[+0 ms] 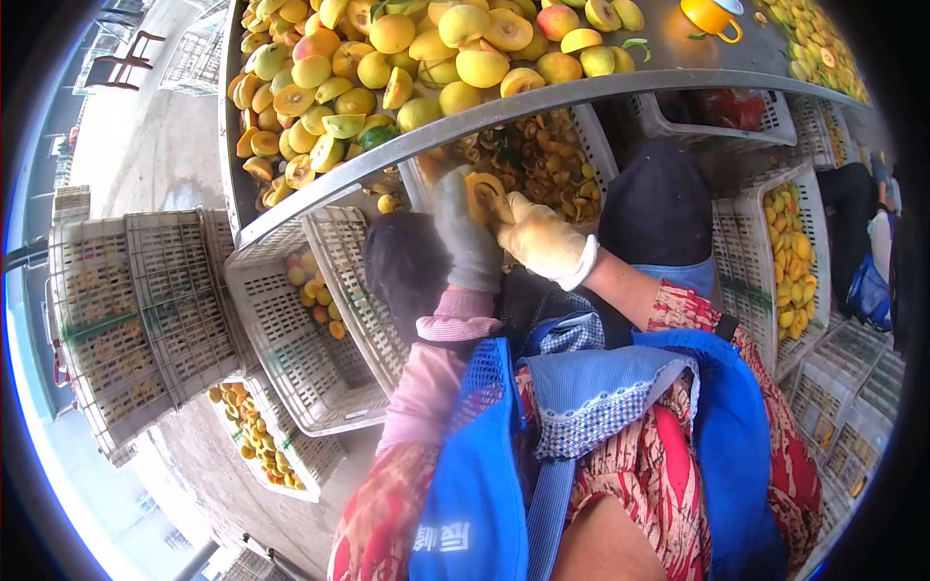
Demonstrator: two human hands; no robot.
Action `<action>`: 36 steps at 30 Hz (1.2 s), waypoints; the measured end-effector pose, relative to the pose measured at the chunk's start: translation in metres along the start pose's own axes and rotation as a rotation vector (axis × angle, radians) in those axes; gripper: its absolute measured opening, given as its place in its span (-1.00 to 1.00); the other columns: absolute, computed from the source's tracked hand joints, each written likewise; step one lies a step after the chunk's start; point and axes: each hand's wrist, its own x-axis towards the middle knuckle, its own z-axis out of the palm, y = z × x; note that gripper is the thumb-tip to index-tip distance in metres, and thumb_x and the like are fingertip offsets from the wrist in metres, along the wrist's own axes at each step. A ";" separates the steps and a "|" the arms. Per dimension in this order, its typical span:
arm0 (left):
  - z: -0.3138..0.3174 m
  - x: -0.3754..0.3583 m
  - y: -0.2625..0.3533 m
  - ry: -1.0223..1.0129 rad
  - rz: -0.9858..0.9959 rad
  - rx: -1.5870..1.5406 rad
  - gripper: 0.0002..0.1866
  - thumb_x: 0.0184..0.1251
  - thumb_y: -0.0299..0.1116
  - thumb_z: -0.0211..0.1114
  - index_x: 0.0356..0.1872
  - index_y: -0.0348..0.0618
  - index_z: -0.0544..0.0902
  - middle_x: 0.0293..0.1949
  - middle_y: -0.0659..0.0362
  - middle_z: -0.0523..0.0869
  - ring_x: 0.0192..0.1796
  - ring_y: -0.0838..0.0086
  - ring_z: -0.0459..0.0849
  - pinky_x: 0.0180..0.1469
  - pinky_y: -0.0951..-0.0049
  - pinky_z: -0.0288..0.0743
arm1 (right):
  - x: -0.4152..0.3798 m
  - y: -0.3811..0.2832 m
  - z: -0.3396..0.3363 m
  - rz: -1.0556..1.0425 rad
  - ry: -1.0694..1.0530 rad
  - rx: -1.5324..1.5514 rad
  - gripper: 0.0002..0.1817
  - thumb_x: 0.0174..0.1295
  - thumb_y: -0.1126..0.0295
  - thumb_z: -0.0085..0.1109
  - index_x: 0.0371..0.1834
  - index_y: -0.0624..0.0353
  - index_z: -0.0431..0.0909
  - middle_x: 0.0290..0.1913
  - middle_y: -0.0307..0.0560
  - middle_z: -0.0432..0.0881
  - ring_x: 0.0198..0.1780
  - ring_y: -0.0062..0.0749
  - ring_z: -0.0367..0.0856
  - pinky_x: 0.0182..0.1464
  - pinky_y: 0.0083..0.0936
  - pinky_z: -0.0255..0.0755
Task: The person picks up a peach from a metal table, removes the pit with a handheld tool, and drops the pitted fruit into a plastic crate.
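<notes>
My left hand (463, 232), in a grey glove and slightly blurred, is closed around a halved yellow peach (484, 198), its cut face showing. My right hand (544, 238), in a cream glove with a white cuff, is closed right beside it, fingertips at the fruit. What the right fingers hold, if anything, is hidden. Both hands are above my knees, below the metal table's front rim (407, 131). Just beyond them is a crate (593, 136) of brown and yellow fruit pieces. A heap of whole and halved peaches (455, 58) covers the table's left part.
A yellow mug (712, 17) stands on the table. White plastic crates stand at my left (291, 339) and right (746, 252), with peaches inside. Stacked crates (136, 320) rise at far left. Another person (877, 232) sits at far right. A chair (124, 60) stands behind.
</notes>
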 end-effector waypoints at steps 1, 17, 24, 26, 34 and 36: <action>-0.003 -0.001 0.000 -0.020 0.076 0.106 -0.67 0.41 -0.17 0.09 -0.11 -0.25 0.60 -0.15 0.13 0.59 -0.12 0.41 0.56 0.00 0.42 0.46 | 0.000 -0.003 -0.001 0.004 -0.023 0.038 -0.80 0.19 0.30 0.09 -0.34 0.20 0.59 -0.11 0.25 0.48 -0.16 0.12 0.59 -0.05 -0.10 0.47; -0.011 0.005 0.010 -0.110 0.111 0.349 -0.77 0.32 -0.34 0.21 -0.22 -0.31 0.70 -0.27 0.18 0.71 -0.22 0.54 0.62 -0.13 0.54 0.48 | 0.004 -0.026 -0.038 0.610 -0.437 0.968 -0.81 0.12 0.30 0.07 -0.38 0.19 0.42 -0.64 -0.21 0.40 -0.81 -0.53 0.31 -0.81 -0.57 0.13; -0.009 -0.001 0.015 -0.170 0.173 0.317 -0.82 0.31 -0.38 0.21 -0.26 -0.27 0.70 -0.28 0.20 0.69 -0.26 0.59 0.60 -0.19 0.56 0.49 | -0.008 -0.024 -0.039 0.620 -0.534 1.436 -0.84 0.19 0.35 0.05 -0.52 0.04 0.33 -0.66 -0.31 0.29 -0.81 -0.63 0.22 -0.80 -0.61 0.00; -0.005 -0.004 0.021 -0.223 0.165 0.271 -0.82 0.30 -0.38 0.21 -0.25 -0.27 0.70 -0.29 0.19 0.69 -0.25 0.58 0.61 -0.18 0.56 0.49 | -0.009 -0.035 -0.050 0.630 -0.466 1.152 -0.83 0.21 0.34 0.08 -0.50 0.09 0.38 -0.65 -0.26 0.34 -0.81 -0.57 0.26 -0.80 -0.57 0.07; -0.011 0.007 0.001 -0.211 0.064 0.341 -0.82 0.29 -0.38 0.20 -0.27 -0.26 0.70 -0.24 0.16 0.68 -0.28 0.58 0.60 -0.23 0.57 0.48 | -0.007 -0.040 -0.041 0.582 -0.374 0.652 -0.75 0.22 0.27 0.02 -0.36 0.27 0.50 -0.61 -0.13 0.46 -0.74 -0.42 0.42 -0.73 -0.50 0.27; -0.013 0.008 0.004 -0.175 0.049 0.362 -0.82 0.30 -0.37 0.20 -0.27 -0.24 0.70 -0.23 0.15 0.68 -0.28 0.57 0.61 -0.25 0.58 0.48 | -0.005 -0.039 -0.027 0.768 -0.401 1.075 -0.81 0.25 0.34 -0.01 -0.51 0.12 0.42 -0.67 -0.29 0.31 -0.78 -0.61 0.23 -0.73 -0.62 0.10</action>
